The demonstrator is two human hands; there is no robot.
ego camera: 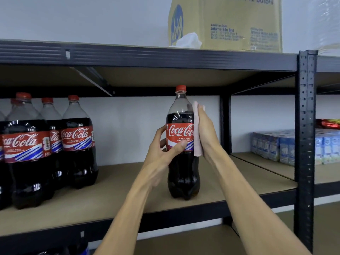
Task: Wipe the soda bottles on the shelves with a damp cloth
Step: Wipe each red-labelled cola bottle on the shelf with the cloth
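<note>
The soda bottle stands upright on the middle shelf, near its front edge and well apart from the row of other bottles at the left. Its long axis is vertical, cap at the top.

The left hand grips the bottle at label height from the left, with the thumb laid across the front of the label and the fingers curled round the far side. This hand steadies the bottle.

The right hand lies flat along the bottle's right side, fingers straight and pointing up toward the neck. The cloth is sandwiched between this palm and the bottle wall and runs from the shoulder down to the lower edge of the label. The right thumb is hidden, so whether it hooks the cloth cannot be told.

The cloth lies parallel to the bottle axis. The wiping stroke probably runs along that axis, or round it if the left hand rotates the bottle.
</note>
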